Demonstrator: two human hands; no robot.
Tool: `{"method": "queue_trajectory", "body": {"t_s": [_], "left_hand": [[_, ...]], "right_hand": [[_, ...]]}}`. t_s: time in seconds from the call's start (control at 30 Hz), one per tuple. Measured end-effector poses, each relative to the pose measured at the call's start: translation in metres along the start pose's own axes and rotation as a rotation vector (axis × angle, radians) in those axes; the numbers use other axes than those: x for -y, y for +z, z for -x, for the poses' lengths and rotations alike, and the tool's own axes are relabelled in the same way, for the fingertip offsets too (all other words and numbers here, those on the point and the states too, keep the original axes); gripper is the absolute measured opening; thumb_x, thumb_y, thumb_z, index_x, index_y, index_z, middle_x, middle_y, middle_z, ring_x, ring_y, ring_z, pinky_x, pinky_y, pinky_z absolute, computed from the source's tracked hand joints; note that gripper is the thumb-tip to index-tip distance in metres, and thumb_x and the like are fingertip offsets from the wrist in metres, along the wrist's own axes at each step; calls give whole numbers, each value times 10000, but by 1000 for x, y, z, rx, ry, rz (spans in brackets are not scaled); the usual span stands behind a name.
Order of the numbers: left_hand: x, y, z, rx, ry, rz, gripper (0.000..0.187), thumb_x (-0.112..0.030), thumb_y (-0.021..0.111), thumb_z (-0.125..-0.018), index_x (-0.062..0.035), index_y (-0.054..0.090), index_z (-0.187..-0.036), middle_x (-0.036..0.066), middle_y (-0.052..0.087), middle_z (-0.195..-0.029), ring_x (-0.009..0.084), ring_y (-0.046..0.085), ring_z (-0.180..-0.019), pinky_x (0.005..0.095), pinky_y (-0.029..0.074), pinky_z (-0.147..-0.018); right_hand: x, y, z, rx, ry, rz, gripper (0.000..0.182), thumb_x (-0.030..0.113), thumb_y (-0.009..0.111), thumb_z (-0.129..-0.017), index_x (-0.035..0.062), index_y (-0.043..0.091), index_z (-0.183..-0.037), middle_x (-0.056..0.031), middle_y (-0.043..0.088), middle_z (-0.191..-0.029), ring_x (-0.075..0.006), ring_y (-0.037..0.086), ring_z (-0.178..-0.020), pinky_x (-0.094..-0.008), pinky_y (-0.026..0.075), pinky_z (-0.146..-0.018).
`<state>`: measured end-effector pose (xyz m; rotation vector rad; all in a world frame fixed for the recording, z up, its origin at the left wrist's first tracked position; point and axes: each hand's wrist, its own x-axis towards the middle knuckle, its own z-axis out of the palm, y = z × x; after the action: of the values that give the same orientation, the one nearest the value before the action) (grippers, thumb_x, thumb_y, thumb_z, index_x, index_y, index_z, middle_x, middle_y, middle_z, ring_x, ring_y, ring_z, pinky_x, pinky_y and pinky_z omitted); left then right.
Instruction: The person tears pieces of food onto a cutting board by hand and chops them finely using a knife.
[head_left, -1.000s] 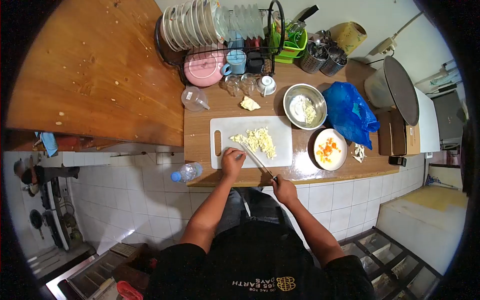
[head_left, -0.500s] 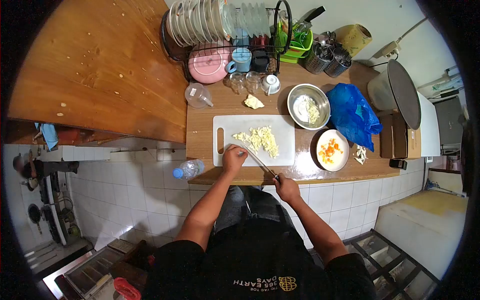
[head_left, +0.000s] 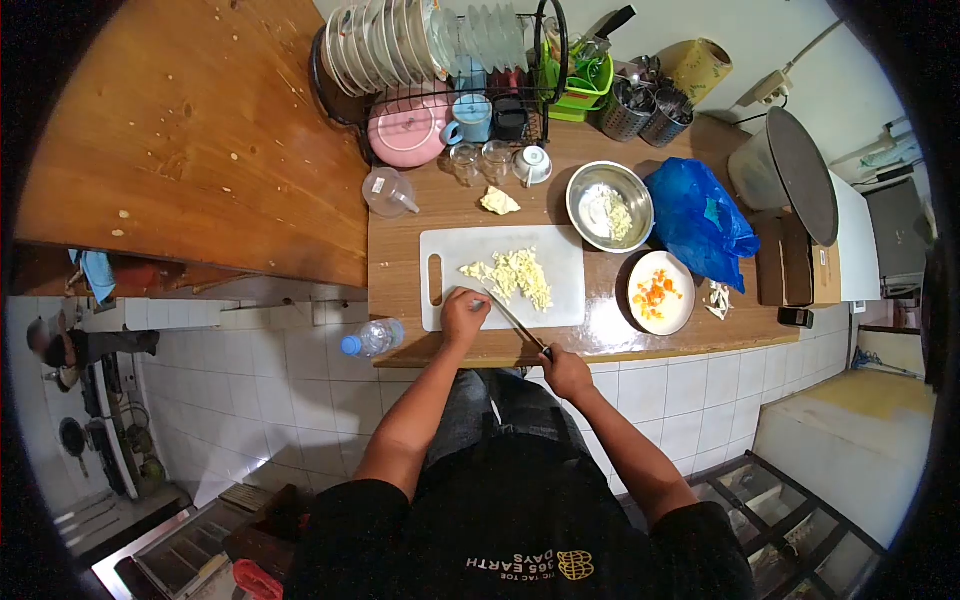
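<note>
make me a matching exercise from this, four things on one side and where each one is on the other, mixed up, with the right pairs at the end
Things
1. knife
2. orange pieces
3. blue plastic bag
4. pink dish

Places
A. on the round white plate
B. in the right hand, its blade over the white cutting board
C. in the black rack, below the upright plates
D. on the counter, beside the metal bowl

Right pairs: 1-B, 2-A, 3-D, 4-C
</note>
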<state>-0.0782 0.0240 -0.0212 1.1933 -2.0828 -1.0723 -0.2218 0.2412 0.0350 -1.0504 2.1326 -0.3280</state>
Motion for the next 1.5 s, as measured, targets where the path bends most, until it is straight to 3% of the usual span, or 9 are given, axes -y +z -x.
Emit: {"method": "queue_trajectory", "body": {"t_s": [0.63,0.7,0.73,0.8,0.93,1.07,1.23,1.4,1.5], "left_hand": [[0,1,1,20,-33,-23,108,-119,819,-727,-115,779,-827,74,652,-862,218,634,-735,330,532,-663],[1,0,-1,15,-37,-29,103,-119,816,-728,-118,780,-824,75,651,-859,220,631,-732,331,531,-663],[1,1,-1,20,-27,-37,102,-124,817,-729,-121,780,-824,74,648,-853,223,629,-731,333,530,-664],[-1,0,-2,25,-21,-49,101,-129,818,-730,-123,781,-824,74,645,-847,226,628,-730,335,529,-665],[-3,-1,-2,11,14,-63,100,-135,834,-725,-115,762,-791,78,649,-837,238,632,-690,352,531,-630],[2,1,-3,36,-15,-41,109,-138,837,-723,-115,774,-808,68,640,-821,223,635,-733,338,530,-646],[4,0,-2,29,13,-27,113,-124,836,-727,-106,770,-817,74,643,-835,223,639,-735,335,532,-639],[3,1,2,4,16,-3,115,-138,828,-754,-96,757,-834,76,654,-882,235,641,-709,347,542,-647],[0,0,4,-24,14,11,126,-129,828,-756,-96,753,-852,75,648,-895,238,641,-719,352,541,-652]], "right_hand": [[-5,10,-2,-47,-27,-36,362,368,531,-1012,13,601,-1026,-297,688,-902,-495,662,-853,-573,513,-758],[-12,13,-8,68,-44,-161,451,410,499,-1024,14,636,-1190,-290,696,-996,-479,668,-936,-538,520,-827],[-6,2,-5,73,-49,-159,451,410,499,-1024,14,636,-1190,-290,696,-996,-479,668,-936,-538,520,-827],[1,-18,3,301,150,-367,483,414,511,-1017,15,620,-1267,-285,702,-1027,-469,671,-981,-510,516,-867],[-1,-27,16,328,186,-317,502,417,530,-1007,3,622,-1275,-288,696,-1074,-446,657,-1066,-479,490,-951],[-14,-12,29,158,53,-94,513,423,513,-1016,30,582,-1337,-286,701,-1018,-477,665,-982,-534,520,-869],[-3,-13,34,111,116,-7,428,426,516,-1013,61,615,-1213,-258,709,-938,-465,679,-909,-563,527,-792],[4,-14,22,-36,30,-13,360,401,546,-1002,46,592,-1040,-253,699,-854,-476,670,-836,-572,519,-737],[5,-11,12,-9,48,38,360,390,547,-1003,36,598,-1048,-250,700,-856,-472,673,-827,-572,520,-738]]}}
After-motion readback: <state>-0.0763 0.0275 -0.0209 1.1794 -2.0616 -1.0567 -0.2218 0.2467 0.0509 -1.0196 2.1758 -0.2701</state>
